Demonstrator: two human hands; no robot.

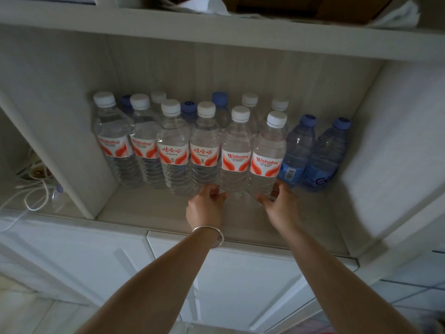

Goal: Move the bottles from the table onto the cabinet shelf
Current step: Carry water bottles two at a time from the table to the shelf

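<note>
Left hand [207, 205] and right hand [279, 205] loosely cup two ribbed clear plastic bottles [250, 165]

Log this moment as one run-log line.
left hand: at base of clear white-capped bottle | right hand: at base of neighbouring clear bottle | both upright on white cabinet shelf

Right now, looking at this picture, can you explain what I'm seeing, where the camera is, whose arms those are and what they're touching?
No machine here: a person wears a camera on the head, looking forward and down at their own arms. They face a white cabinet shelf lined with water bottles. The front row has six clear white-capped bottles with orange labels, then two blue bottles on the right; more stand behind. The left hand, with a bracelet on its wrist, touches the base of the fifth clear bottle. The right hand touches the sixth clear bottle. Both bottles stand on the shelf, not lifted.
</note>
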